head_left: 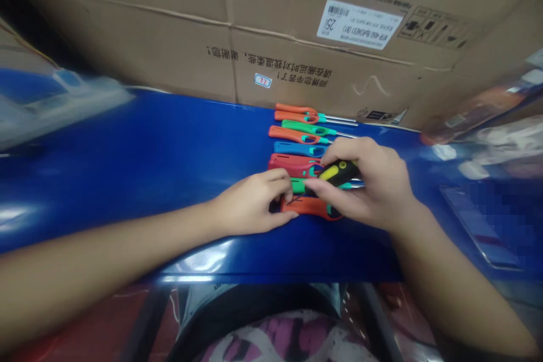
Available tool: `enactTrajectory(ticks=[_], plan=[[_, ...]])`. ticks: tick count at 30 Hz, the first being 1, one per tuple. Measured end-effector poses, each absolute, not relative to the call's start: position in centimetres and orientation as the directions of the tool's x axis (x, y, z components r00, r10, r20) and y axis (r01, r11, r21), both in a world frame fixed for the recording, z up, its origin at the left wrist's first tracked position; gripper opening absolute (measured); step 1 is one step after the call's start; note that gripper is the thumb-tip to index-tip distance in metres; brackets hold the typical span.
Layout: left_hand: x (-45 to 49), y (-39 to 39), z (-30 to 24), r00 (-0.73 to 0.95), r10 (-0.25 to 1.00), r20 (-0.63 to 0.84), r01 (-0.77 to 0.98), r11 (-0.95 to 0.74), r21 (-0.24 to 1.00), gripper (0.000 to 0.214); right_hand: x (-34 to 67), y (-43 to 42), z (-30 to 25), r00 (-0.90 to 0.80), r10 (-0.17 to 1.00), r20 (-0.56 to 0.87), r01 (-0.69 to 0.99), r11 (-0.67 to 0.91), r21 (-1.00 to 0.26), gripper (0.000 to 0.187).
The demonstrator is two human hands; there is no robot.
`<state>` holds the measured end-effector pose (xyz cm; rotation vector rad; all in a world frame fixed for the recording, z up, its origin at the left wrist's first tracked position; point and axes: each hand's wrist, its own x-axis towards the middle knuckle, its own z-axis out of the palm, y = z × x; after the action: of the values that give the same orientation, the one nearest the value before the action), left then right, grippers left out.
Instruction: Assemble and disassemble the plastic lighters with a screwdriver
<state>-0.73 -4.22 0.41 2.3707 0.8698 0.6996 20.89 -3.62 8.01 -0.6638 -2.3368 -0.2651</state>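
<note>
Several long-necked gas lighters lie side by side in a column on the blue table. The nearest one is an orange lighter (pixel 311 207); my left hand (pixel 258 201) pinches its handle end between thumb and fingers. My right hand (pixel 373 184) is closed round a screwdriver (pixel 337 173) with a black and yellow handle. Its thin shaft slants down to the left, and the tip meets the orange lighter close to my left fingertips. Just beyond lie a green lighter (pixel 298 185), a red lighter (pixel 292 164) and a blue lighter (pixel 292 149), partly covered by my hands.
A large cardboard box (pixel 169 28) stands upright along the table's far edge. On the right are a phone-like flat dark object (pixel 481 229), a blurred orange bottle-like item (pixel 479 113) and a crumpled whitish bag (pixel 513 138). A blurred pale object (pixel 63 102) sits at far left.
</note>
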Motion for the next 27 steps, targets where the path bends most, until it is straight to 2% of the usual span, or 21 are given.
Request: enactTrajectory(ticks=[3,8,12,18,22,27], plan=[[-0.68,-4.24,0.44,0.661,0.698,0.276,0.427,-0.653,0.626,0.014,20.73,-3.71,7.73,-0.614,0.385,0.689,0.504,0.863,-0.032,0.019],[-0.64,-4.2,0.49,0.666,0.696,0.267,0.43,-0.651,0.625,0.015,20.61,-3.9,7.56,-0.562,0.399,0.724,0.579,0.815,0.0,0.015],[-0.68,-4.23,0.5,0.668,0.69,0.277,0.422,-0.659,0.623,0.015,20.66,-3.94,7.67,-0.598,0.393,0.698,0.513,0.857,-0.043,0.022],[-0.67,-4.24,0.59,0.67,0.692,0.268,0.425,-0.654,0.626,0.015,20.79,-3.87,7.85,-0.589,0.419,0.691,0.527,0.847,-0.064,0.023],[-0.65,-4.22,0.53,0.668,0.694,0.268,0.425,-0.652,0.628,0.014,21.0,-3.7,7.83,-0.631,0.374,0.68,0.489,0.872,-0.025,0.028],[-0.69,-4.25,0.52,0.668,0.694,0.27,0.426,-0.654,0.625,0.015,20.91,-3.87,7.81,-0.609,0.417,0.675,0.5,0.862,-0.081,0.025]])
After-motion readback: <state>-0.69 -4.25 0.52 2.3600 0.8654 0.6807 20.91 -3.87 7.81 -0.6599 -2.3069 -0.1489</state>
